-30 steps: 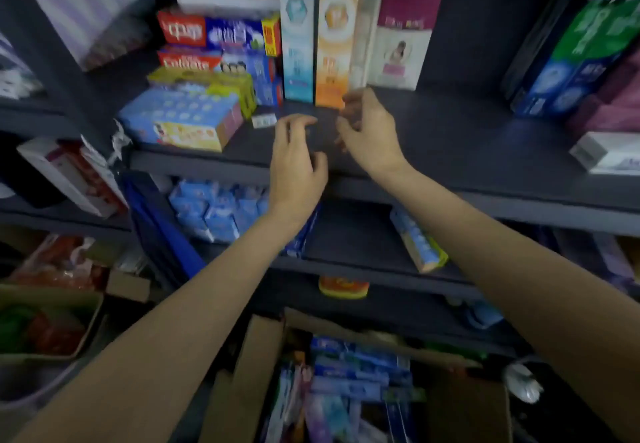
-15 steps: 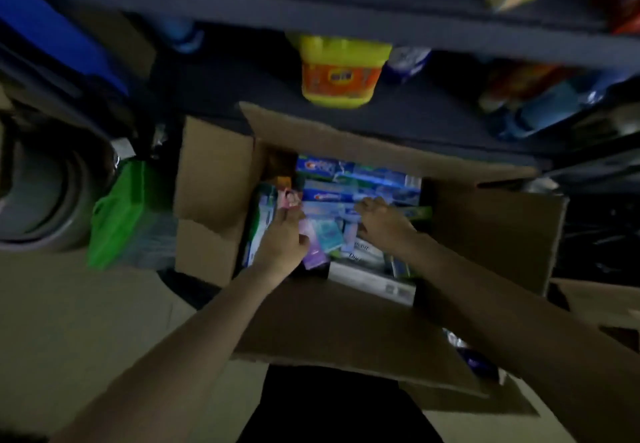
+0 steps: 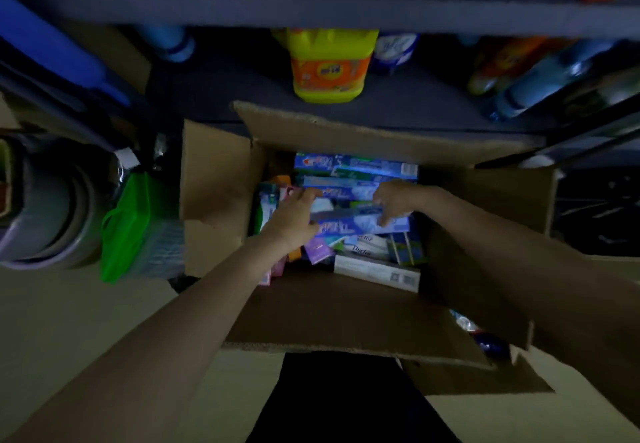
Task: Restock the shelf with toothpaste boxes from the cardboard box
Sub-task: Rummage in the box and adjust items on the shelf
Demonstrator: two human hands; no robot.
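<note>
An open cardboard box (image 3: 346, 311) sits on the floor below the shelf, filled with several toothpaste boxes in blue, white, green and purple. Both of my hands are inside it. My left hand (image 3: 294, 217) and my right hand (image 3: 393, 200) grip the two ends of a long blue toothpaste box (image 3: 353, 223) that lies across the top of the pile. More blue toothpaste boxes (image 3: 356, 165) lie at the far side, and a white one (image 3: 377, 271) lies at the near side. The shelf edge (image 3: 311, 10) runs across the top.
A yellow and orange detergent jug (image 3: 330, 65) stands on the lowest shelf just behind the box. Bottles (image 3: 540, 75) lie at the right. A green bag (image 3: 128, 228) and a grey round basin (image 3: 45, 207) stand left of the box. The box flaps stick out all round.
A second ago my hands were up on the shelf. I have looked down and both hands went into the box. Since half a second ago they have closed on the blue box.
</note>
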